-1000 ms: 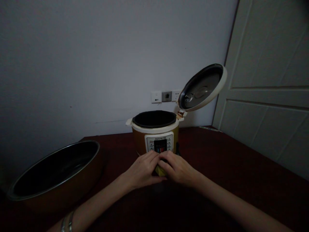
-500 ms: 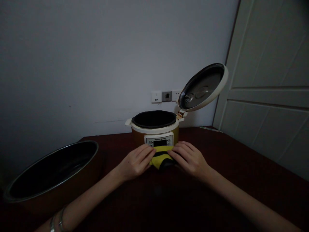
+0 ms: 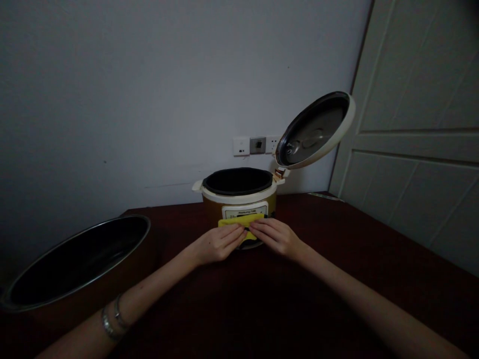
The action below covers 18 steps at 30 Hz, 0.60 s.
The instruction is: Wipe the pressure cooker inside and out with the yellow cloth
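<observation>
One soft yellow-and-black striped cloth (image 3: 241, 220), pinched near its middle

The left hand (image 3: 219, 243) and right hand (image 3: 276, 237) grip it close together, probably to control its folds, in front of a round golden-brown-and-white electric cooker (image 3: 239, 198); contact there is unclear. The cooker's round white-edged lid (image 3: 316, 130) stands tilted open, leaving it uncovered. Further left, a brown, dark-lined, rounded pot (image 3: 78, 262) stands apart on the dark-red table (image 3: 359, 244).

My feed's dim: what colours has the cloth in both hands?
It's a yellow and black cloth, best seen in the head view.
</observation>
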Each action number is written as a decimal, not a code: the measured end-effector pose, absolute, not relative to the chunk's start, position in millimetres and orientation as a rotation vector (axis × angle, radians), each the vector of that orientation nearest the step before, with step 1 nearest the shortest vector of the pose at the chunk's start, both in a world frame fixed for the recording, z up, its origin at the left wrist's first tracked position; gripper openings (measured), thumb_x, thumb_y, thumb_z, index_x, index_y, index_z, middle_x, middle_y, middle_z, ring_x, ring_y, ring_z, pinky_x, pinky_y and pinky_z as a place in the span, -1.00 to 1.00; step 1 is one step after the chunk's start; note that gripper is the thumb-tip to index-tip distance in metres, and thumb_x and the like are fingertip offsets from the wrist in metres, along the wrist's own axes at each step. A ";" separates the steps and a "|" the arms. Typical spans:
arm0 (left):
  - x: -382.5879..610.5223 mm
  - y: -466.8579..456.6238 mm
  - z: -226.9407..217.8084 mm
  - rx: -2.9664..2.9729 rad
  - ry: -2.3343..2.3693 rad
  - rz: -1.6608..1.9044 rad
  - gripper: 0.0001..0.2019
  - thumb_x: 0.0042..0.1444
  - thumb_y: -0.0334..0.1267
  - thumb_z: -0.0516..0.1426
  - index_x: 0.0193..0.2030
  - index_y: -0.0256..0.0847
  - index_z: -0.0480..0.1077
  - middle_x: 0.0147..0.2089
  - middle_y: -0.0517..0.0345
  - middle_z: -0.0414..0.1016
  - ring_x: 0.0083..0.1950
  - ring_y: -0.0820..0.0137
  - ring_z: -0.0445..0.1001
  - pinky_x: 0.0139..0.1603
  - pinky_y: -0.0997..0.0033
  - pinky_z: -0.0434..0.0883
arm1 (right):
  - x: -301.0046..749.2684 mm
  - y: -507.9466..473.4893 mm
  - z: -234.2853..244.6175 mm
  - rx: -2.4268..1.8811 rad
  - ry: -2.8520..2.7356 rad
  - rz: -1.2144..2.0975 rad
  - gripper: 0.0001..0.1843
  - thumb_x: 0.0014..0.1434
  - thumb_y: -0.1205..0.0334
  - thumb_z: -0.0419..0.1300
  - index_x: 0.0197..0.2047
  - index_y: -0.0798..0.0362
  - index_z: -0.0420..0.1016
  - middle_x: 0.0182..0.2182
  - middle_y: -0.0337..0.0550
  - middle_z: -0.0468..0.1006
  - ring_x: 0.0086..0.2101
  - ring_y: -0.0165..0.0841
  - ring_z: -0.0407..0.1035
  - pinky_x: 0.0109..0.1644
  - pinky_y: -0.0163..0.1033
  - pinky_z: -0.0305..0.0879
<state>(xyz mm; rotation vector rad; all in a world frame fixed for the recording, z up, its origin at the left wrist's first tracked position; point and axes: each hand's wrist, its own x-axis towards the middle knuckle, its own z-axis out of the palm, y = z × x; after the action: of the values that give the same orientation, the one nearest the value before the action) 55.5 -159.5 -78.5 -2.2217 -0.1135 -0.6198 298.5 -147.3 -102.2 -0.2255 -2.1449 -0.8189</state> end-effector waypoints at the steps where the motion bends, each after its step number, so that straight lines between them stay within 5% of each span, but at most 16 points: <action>1: 54.9 -160.6 -83.0 -2.235 -0.106 -0.619 -0.75 0.19 -0.52 0.03 0.00 -0.50 0.38 -0.11 -0.12 0.57 -0.01 0.32 0.53 0.03 0.31 0.52 | 298.7 -148.3 -109.2 -0.228 -2.161 -0.805 -0.72 0.28 0.45 0.01 -0.03 0.27 0.46 -0.16 0.06 0.59 -0.11 -0.25 0.44 -0.11 -0.13 0.50; 11: 58.1 -169.7 -121.8 -2.489 -0.186 -0.459 -0.78 0.26 -0.46 -0.02 -0.08 -0.44 0.41 -0.21 -0.04 0.55 -0.14 0.36 0.53 -0.11 0.37 0.54 | 295.8 -156.8 -156.5 -0.282 -2.321 -0.692 -0.72 0.30 0.43 -0.03 -0.09 0.27 0.49 -0.26 0.06 0.58 -0.25 -0.31 0.45 -0.25 -0.20 0.51; 18: 64.3 -176.9 -64.7 -2.231 -0.058 -0.587 -0.76 0.24 -0.52 -0.04 -0.04 -0.51 0.38 -0.15 -0.13 0.56 -0.09 0.32 0.53 -0.06 0.32 0.53 | 306.6 -162.4 -93.6 -0.213 -2.215 -0.862 -0.70 0.30 0.44 -0.05 -0.05 0.26 0.46 -0.19 0.08 0.57 -0.17 -0.25 0.43 -0.16 -0.11 0.47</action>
<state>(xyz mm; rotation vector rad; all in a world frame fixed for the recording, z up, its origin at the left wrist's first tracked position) 64.3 -176.9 -64.7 -2.2311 -0.0580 -0.5865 306.6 -162.4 -93.6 -0.2135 -2.2146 -0.8616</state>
